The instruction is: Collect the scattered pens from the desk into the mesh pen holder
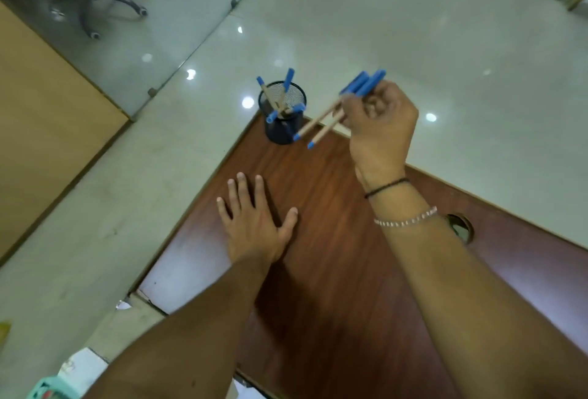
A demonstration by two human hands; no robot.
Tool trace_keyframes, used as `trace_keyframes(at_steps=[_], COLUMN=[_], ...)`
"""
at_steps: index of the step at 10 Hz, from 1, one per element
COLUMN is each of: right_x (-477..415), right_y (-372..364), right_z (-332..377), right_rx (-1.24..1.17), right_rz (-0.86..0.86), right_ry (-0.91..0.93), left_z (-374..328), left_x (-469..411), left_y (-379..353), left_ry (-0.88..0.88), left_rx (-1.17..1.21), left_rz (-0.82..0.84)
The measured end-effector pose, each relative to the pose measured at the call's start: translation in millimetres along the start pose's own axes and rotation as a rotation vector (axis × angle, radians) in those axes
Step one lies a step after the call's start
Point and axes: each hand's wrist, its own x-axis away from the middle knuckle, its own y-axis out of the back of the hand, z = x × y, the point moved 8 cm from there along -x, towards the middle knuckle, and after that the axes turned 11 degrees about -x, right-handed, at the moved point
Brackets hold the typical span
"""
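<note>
The right hand (380, 118) is closed around a small bundle of pens (337, 109), held above the desk (334, 271) just to the right of the mesh pen holder (282, 112). The pens in the bundle slope down and to the left, with their lower tips close to the holder's side and below its rim, and their blue caps projecting above the fingers. The left hand (254, 223) lies flat on the desk with fingers spread and grips nothing. The holder stands at the far corner of the desk, close to both edges, and already contains several pens leaning at different angles. No loose pens are visible on the desk surface in view. Judged risks: the bundle is not aligned, so one tip may strike the rim or the mesh wall instead of entering the opening. A sideways push against the holder could tip it or slide it off the corner, since nothing steadies it. The leaning pens inside may also block entry and deflect a new pen outward.
</note>
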Motion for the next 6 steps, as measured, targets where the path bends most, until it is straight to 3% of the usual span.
trace_keyframes(at_steps=[1, 3, 4, 6], right_x=[-37.6, -53.5, -42.9, -37.8], right_y=[-36.7, -80.2, -68.9, 1.8], right_z=[7.2, -35.8, -29.7, 33.4], right_rx=[-0.04, 0.232, 0.197, 0.122], right_rz=[-0.029, 0.137, 0.164, 0.035], right_ry=[0.108, 0.024, -0.042, -0.024], left_z=[-1.5, 0.9, -0.3, 13.8], left_x=[0.4, -1.0, -0.4, 4.5], left_y=[-1.7, -4.5, -0.6, -0.2], left_ry=[-0.017, -0.023, -0.033, -0.033], left_rx=[0.008, 0.001, 0.012, 0.175], left_rz=[0.023, 0.049, 0.052, 0.178])
